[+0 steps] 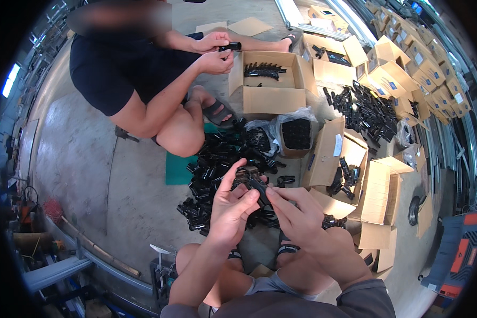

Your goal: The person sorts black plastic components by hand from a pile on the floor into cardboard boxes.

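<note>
In front of me I hold a glossy black fitting (255,183) that looks like a short pipe connector; its exact kind is hard to make out. My left hand (229,212) is wrapped around it from the left, thumb on the near side and index finger raised. From the right, the fingertips of my right hand (298,213) pinch its near end. Beneath and beyond my hands lies a heap of similar black fittings (209,169), partly on a green mat (176,172).
A person sits opposite at left, their hands (215,61) holding a black tubular piece (231,46). Before them stands an open carton (274,100) with black parts. More open cartons (323,153) and another heap (368,111) lie right. A blue-orange case (456,259) stands far right.
</note>
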Demonstrator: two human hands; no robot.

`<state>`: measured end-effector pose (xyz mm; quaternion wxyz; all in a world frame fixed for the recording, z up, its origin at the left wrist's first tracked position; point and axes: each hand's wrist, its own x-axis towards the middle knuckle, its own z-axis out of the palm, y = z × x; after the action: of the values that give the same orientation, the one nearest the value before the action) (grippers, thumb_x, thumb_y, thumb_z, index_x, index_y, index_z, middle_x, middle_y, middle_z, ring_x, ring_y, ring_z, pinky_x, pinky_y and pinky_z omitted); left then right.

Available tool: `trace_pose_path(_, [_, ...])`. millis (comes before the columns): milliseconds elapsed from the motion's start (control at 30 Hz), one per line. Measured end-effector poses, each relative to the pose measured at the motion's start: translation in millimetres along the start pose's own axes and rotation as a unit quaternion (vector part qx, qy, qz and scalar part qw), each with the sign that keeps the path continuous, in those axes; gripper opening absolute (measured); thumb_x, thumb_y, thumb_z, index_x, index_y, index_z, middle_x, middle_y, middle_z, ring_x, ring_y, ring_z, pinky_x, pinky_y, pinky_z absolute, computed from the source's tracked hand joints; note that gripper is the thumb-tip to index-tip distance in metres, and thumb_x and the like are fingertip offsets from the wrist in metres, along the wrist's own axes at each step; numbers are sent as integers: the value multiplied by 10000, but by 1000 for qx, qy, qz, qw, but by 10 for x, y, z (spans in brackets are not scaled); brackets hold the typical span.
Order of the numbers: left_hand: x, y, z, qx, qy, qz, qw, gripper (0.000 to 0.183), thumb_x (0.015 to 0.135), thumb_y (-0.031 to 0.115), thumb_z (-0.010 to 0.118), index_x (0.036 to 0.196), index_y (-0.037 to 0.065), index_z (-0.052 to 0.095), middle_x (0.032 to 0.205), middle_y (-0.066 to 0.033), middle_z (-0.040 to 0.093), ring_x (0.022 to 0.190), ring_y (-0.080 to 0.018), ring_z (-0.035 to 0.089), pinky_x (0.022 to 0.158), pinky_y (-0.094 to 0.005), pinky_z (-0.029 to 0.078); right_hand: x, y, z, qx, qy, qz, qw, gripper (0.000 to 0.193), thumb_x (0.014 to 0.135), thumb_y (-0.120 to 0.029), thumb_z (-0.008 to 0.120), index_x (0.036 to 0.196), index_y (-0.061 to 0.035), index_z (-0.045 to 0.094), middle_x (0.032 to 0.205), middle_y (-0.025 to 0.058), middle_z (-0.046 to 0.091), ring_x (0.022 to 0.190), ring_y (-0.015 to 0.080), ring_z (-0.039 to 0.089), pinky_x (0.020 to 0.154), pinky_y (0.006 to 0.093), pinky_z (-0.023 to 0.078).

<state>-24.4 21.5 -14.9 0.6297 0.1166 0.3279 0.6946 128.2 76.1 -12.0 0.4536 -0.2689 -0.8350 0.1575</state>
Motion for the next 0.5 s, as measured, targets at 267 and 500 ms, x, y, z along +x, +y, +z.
trace_pose_path(267, [-28,-4,50,26,14,2,1000,676,903,26,704,1489,112,378,1149,-137,656,1034,-177,662,873,-327,580,10,-18,-1,-16,35,-10,999,377,673,73,774,1040,-8,740,898,88,691,739,213,685,604,292,556])
trace_pose_path(500, [-71,1,73,14,15,12,1000,675,905,20,698,1493,113,380,1120,-111,666,1005,-161,665,844,-308,578,-12,1,10,-21,48,-21,998,393,668,75,773,1051,-3,736,908,90,685,741,218,684,610,299,556])
